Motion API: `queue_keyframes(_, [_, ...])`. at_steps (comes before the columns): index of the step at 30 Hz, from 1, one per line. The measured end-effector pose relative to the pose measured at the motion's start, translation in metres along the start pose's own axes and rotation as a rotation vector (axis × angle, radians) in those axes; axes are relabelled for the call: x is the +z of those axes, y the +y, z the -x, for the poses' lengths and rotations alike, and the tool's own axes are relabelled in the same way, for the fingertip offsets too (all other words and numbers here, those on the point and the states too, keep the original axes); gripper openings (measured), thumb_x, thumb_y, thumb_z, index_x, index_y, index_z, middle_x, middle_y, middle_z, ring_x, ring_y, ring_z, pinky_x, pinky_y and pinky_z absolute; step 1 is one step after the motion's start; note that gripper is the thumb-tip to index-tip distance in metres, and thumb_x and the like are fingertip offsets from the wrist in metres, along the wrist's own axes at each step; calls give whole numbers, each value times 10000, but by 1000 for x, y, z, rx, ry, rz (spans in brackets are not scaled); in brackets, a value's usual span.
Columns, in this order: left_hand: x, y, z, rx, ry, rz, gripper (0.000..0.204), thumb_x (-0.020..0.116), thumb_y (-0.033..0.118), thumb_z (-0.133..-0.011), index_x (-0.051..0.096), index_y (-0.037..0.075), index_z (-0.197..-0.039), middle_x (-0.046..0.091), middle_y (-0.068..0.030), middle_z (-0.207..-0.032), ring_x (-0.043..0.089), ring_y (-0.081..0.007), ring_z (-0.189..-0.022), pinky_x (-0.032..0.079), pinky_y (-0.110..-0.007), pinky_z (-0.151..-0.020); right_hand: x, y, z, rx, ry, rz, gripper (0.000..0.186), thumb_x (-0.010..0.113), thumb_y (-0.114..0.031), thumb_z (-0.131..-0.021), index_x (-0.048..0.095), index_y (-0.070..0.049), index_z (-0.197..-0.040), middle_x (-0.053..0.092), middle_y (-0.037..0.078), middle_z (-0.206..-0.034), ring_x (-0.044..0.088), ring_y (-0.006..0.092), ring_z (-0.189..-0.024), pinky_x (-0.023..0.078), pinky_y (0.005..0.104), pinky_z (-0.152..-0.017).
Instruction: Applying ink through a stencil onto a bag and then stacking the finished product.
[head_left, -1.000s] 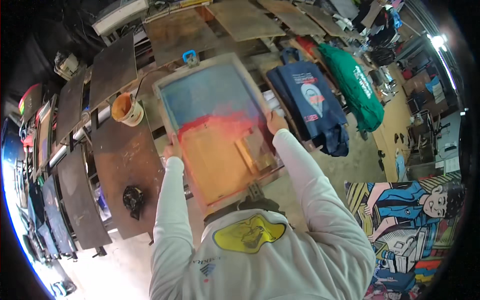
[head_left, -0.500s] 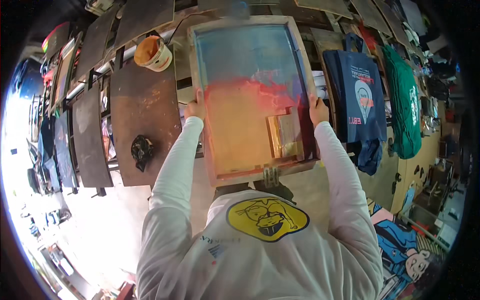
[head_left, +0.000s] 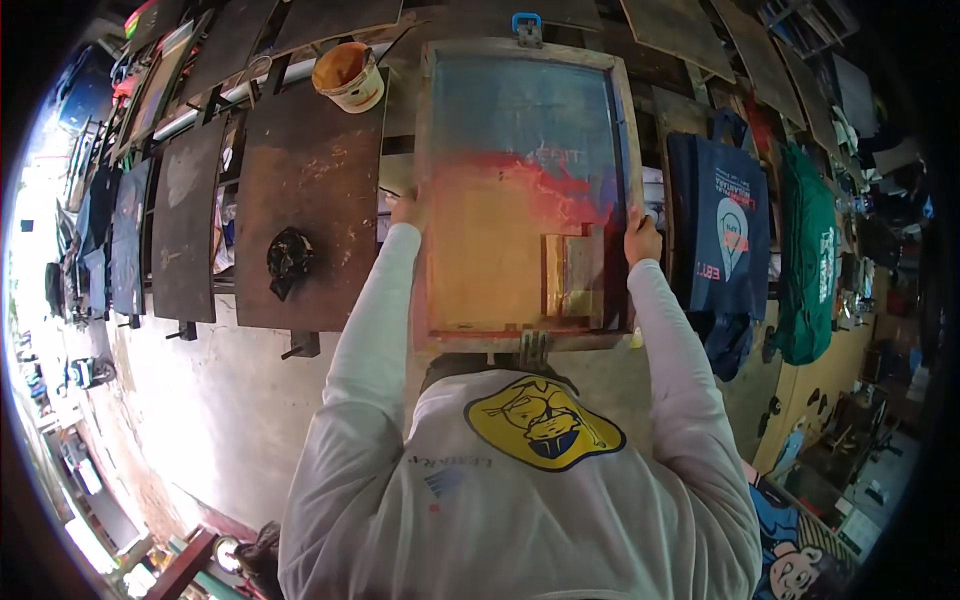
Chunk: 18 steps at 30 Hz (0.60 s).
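A wooden-framed printing screen lies before me. Its mesh is bluish at the far part, streaked red across the middle and yellow-orange at the near part. Strips of brown tape cover the mesh's near right corner. My left hand is closed at the left rail, its fingertips partly hidden by the frame. Gripping the right rail, my right hand has its thumb on the outer side. A metal clamp sits at the middle of the near rail, and a blue-topped metal clip stands at the far rail.
To the left, a brown board bears a stained bucket and a crumpled black bundle. More flat boards continue leftward. A navy printed bag and a green bag lie to the right.
The screen has turned from a slight tilt to nearly straight, with both hands still at its side rails. My view has shifted, and the far blue-topped clip is clearer.
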<state>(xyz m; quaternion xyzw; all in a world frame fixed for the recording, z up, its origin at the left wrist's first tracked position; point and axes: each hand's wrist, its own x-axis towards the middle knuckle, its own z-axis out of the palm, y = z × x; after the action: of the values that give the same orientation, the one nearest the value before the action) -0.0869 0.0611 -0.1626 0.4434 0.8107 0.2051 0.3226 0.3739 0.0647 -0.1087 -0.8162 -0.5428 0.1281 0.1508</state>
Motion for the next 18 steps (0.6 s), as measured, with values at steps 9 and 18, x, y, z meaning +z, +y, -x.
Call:
queue_keyframes(9, [2, -1, 65, -54, -9, -70, 806, 254, 672, -948, 631, -3, -1175, 593, -339, -1156, 550, -491, -1132, 435, -543, -974, -2, 15, -1, 3, -69, 27, 633, 318, -590, -982, 579, -28, -1110, 654, 312, -1040, 621, 500, -970, 465, 589, -855])
queue_keyframes(18, [-40, -50, 146, 170, -64, 145, 621, 546, 594, -911, 625, 8, -1104, 669, -229, -1006, 631, -404, -945, 488, -430, -837, -79, 15, 138, -249, -429, -103, 379, 691, -190, -807, 539, -43, -1121, 666, 182, -981, 648, 366, -907, 512, 452, -805])
